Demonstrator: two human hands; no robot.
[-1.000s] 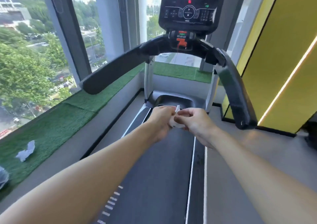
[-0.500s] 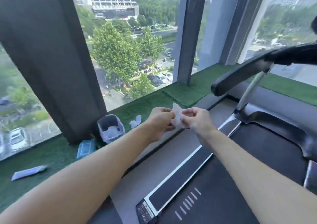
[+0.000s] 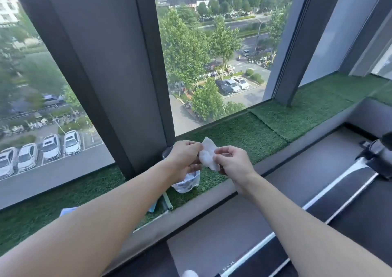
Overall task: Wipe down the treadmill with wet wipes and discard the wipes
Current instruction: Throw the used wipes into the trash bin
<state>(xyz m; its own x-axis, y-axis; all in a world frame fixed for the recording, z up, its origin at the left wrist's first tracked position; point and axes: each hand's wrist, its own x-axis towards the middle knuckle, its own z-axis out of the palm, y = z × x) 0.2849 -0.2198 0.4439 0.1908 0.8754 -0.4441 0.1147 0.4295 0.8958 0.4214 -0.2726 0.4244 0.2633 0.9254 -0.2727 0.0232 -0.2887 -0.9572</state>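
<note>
A crumpled white wet wipe is held between both hands over the green turf sill. My left hand pinches its left edge and my right hand pinches its right side. Just below and behind my left hand stands a small bin lined with a white plastic bag, mostly hidden by my wrist. The treadmill's dark deck and white-edged side rail run along the lower right.
The artificial-grass sill runs under tall windows with dark frames. A blue wipe packet and a flat packet lie on the turf by my left forearm. The treadmill upright's base is at the right edge.
My view has swung left from the treadmill console to the window sill. Both hands kept hold of the wipe and now hang over the bin.
</note>
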